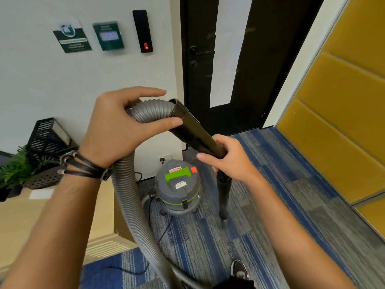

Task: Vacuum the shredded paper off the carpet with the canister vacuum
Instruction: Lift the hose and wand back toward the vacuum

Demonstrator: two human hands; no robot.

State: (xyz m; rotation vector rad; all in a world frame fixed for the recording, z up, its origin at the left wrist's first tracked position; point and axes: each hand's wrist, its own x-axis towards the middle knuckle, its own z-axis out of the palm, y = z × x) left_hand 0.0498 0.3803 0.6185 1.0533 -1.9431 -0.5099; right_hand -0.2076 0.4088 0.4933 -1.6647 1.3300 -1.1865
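Head camera, looking down. Just left of centre, the left hand [125, 126] grips the bend of a grey ribbed hose [127, 205]. Its fingers are curled round the hose, the index finger is straight above it, and the thumb rests on the black wand tube [191, 126]. The tube slants towards 4 o'clock into the right hand [231, 161], whose fingers are wrapped round it with the thumb sticking out. A second black tube section [224, 192] hangs below that hand, its tip close to the carpet [281, 215].

The grey and green canister vacuum [179, 184] stands on the blue-striped carpet below centre, between the forearms. A black door [198, 59] is at 12 o'clock, yellow padded wall panels [343, 101] at 3 o'clock, and a shoe [239, 270] at 6 o'clock.
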